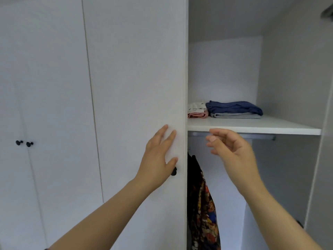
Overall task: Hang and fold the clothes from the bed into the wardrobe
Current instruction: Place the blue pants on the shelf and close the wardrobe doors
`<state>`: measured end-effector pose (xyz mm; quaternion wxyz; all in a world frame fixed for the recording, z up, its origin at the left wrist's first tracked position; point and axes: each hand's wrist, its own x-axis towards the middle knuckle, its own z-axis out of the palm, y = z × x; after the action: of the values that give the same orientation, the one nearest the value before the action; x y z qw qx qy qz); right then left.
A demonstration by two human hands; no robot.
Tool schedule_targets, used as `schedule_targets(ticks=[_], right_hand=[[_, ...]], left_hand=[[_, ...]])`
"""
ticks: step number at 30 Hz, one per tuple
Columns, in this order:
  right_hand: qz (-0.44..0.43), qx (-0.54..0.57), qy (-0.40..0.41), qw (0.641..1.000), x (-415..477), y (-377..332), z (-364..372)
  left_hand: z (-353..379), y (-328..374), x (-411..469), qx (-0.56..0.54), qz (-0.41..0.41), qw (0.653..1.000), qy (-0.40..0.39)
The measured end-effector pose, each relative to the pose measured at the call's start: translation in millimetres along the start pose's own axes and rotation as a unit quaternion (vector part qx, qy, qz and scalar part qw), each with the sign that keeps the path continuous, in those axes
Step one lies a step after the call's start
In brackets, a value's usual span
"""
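I face a white wardrobe with its right half open. My left hand lies flat, fingers straight, on the white door just above its black knob. My right hand hovers empty, fingers loosely curled, below the front edge of the white shelf. On that shelf lie a folded blue garment on a grey one and a small white and pink folded pile. A dark patterned garment hangs from the rail under the shelf.
Closed white doors with two small black knobs fill the left side. The wardrobe's right wall bounds the open compartment. A dark shape shows at the top right corner.
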<state>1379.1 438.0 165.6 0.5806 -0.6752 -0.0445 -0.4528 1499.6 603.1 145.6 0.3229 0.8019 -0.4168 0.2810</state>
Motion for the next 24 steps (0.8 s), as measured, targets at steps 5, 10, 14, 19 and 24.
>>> schedule_targets(ticks=[5,10,14,19,24], right_hand=[[0.002,-0.015,0.030,0.999,4,11,-20],[0.012,-0.029,0.052,0.998,8,19,-29],[0.020,-0.031,0.063,0.997,9,24,-32],[0.028,-0.038,0.074,0.996,10,29,-35],[0.034,-0.051,0.087,0.994,9,32,-40]], left_hand=[[32,-1,20,0.025,-0.008,1.000,-0.014],[48,-5,39,0.070,-0.029,0.996,-0.055],[57,-8,57,0.103,-0.046,0.989,-0.100],[67,-12,75,0.134,-0.061,0.980,-0.131],[78,-17,75,0.135,-0.055,0.982,-0.123]])
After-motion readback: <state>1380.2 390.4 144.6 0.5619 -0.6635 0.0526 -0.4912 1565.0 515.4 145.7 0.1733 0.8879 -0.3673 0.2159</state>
